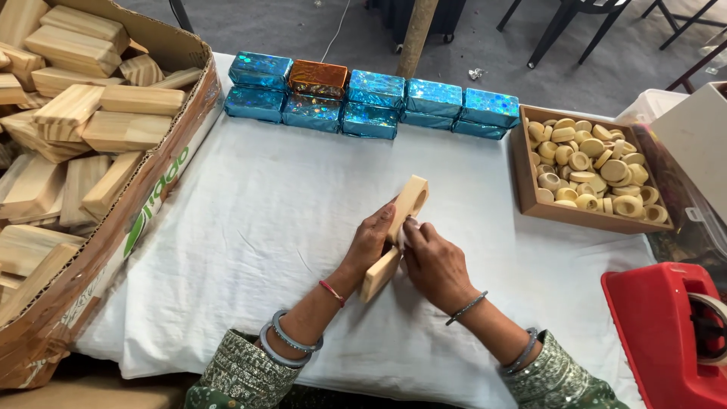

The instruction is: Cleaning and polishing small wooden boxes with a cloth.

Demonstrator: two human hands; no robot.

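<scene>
Along the top of the frame sits a row of small brick-shaped packages in shiny blue foil (376, 102), stacked two high, with one orange foil package (319, 78) in the top layer, second from the left. The whole left edge is taken up by a big cardboard box (129, 235) with green lettering on its side, piled with plain wooden blocks (91, 121). At the right, a shallow brown tray (525, 178) holds loads of pale wooden rings (594, 170). Lower right corner has a red tape dispenser (663, 326).

Just right of the centre of the frame, both hands are on a long flat wooden piece (399, 231) over the white cloth on the tabletop (250, 220). Its long axis runs diagonally, near end at the lower left by the wrists, far end pointing to the upper right towards the tray. The far end has a round hole in it. It's tilted up on edge rather than lying flat.

The left hand (371, 242) has its grip closed on the piece's left side, fingers curled against the wood. The right hand (435, 265) presses in from the right at the middle of the piece, grip closed there too, with something small and white pinched at the fingertips; I can't tell what it is. Both wrists wear grey bangles.
</scene>
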